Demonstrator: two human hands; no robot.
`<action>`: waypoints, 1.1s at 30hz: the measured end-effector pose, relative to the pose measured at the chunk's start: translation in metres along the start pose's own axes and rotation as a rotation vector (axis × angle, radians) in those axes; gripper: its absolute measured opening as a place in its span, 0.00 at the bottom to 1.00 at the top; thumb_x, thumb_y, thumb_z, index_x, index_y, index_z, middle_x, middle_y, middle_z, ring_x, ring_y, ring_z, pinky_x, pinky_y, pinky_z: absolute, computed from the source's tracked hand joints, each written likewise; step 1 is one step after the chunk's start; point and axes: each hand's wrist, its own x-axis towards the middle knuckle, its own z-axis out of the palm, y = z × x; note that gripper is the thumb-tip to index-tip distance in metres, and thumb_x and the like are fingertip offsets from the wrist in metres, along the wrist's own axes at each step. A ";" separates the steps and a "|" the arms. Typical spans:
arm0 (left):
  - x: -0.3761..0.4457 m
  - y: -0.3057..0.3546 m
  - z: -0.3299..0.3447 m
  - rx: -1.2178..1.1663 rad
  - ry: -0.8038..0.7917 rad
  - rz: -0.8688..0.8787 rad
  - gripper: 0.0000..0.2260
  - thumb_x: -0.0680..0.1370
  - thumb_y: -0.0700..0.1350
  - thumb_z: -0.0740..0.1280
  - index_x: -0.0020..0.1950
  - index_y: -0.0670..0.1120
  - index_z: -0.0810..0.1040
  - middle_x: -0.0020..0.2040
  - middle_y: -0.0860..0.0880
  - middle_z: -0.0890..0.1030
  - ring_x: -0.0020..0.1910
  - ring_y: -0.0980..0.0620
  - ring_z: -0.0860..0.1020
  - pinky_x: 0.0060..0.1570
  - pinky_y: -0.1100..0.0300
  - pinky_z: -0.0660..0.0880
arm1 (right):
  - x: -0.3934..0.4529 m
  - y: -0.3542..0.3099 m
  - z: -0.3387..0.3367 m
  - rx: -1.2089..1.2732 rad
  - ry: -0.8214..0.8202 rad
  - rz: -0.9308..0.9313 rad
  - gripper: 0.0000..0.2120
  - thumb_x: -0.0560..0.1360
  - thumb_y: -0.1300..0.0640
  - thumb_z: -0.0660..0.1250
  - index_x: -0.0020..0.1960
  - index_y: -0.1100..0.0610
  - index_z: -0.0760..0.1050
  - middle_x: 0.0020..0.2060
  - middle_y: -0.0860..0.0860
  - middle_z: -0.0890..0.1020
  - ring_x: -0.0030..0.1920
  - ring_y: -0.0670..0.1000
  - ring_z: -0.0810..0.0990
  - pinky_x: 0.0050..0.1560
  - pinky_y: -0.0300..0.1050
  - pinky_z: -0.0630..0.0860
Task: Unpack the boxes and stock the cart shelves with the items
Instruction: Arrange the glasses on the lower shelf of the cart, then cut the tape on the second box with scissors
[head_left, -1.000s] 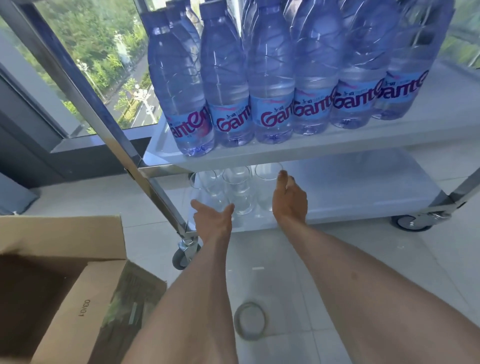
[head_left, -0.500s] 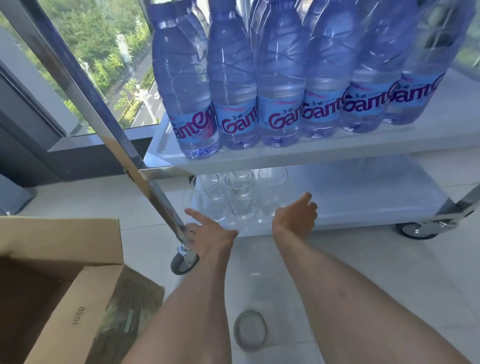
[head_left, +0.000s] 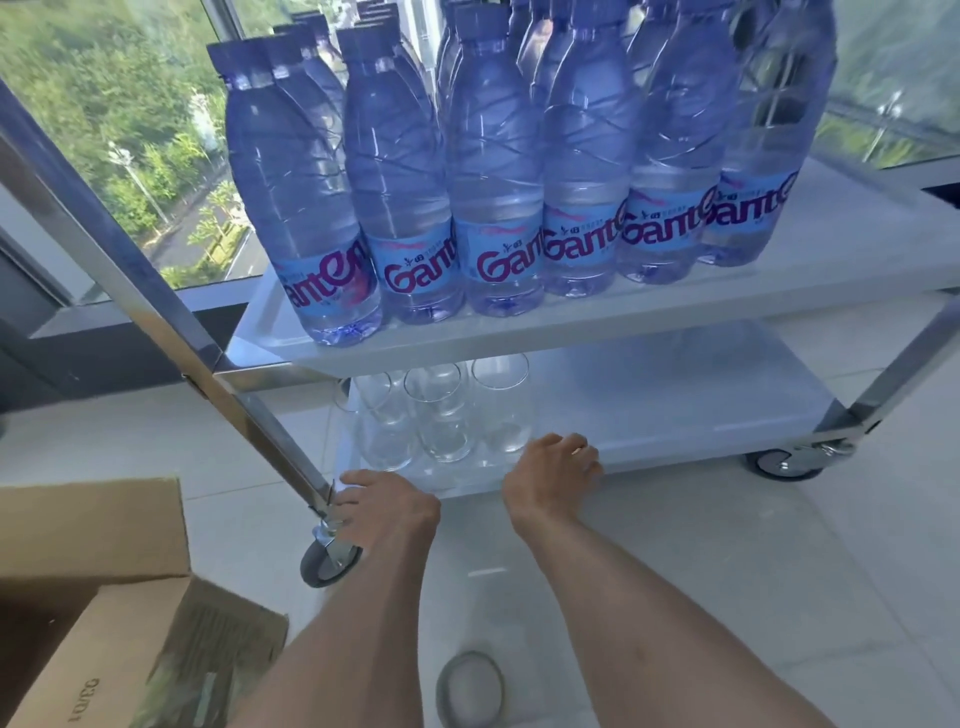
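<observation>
Blue-tinted water bottles (head_left: 498, 208) packed upright on upper shelf (head_left: 831, 260) of cart (head_left: 883, 374), labels facing camera, row running left to right, more rows behind. Touching one another. Caps of nearest left ones in frame, rest cut by top edge.

Clear glasses (head_left: 441, 415) clustered at left end of lower shelf (head_left: 675, 395), upright, close together, partly hidden under upper shelf edge. Exact count unclear.

Left hand (head_left: 384, 512) at near-left corner of cart, beside base of slanted steel post (head_left: 156, 322), just above caster (head_left: 324, 564). Fingers relaxed, slightly spread, holding nothing. Fingertips overlap post foot in view; contact not certain.

Right hand (head_left: 553, 470) at front edge of lower shelf, just right of glasses. Fingers curled loosely downward, gripping nothing visible. Knuckles up, fingertips near or on shelf lip; can't tell which.

Both forearms stretch forward from bottom of frame, well apart.

Cardboard box (head_left: 93, 597) bottom left on floor, flaps open, interior dark, contents not readable. Grey ring (head_left: 470, 688) lying flat on floor tiles between forearms. Second caster (head_left: 789, 462) at right under cart. Window (head_left: 104, 130) behind cart, trees and road below.
</observation>
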 end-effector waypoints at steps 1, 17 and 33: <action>-0.001 -0.001 -0.002 -0.002 0.003 -0.003 0.42 0.76 0.48 0.68 0.78 0.35 0.44 0.77 0.34 0.56 0.76 0.36 0.59 0.71 0.43 0.61 | -0.002 -0.001 -0.001 -0.045 -0.013 -0.007 0.24 0.78 0.54 0.61 0.70 0.64 0.67 0.69 0.66 0.66 0.66 0.66 0.68 0.67 0.55 0.67; -0.030 -0.036 -0.082 0.075 -0.251 0.158 0.23 0.80 0.44 0.58 0.75 0.40 0.66 0.74 0.41 0.67 0.73 0.43 0.65 0.67 0.55 0.67 | -0.054 -0.018 -0.088 -0.190 -0.339 -0.238 0.18 0.80 0.60 0.58 0.69 0.53 0.72 0.66 0.52 0.75 0.67 0.56 0.73 0.65 0.56 0.71; -0.067 -0.225 -0.321 -0.219 -0.307 -0.393 0.27 0.80 0.60 0.54 0.72 0.44 0.64 0.68 0.37 0.71 0.65 0.40 0.71 0.59 0.50 0.68 | -0.272 -0.166 -0.240 -0.270 -0.661 -0.586 0.16 0.75 0.61 0.60 0.62 0.56 0.71 0.61 0.57 0.75 0.63 0.58 0.74 0.59 0.50 0.74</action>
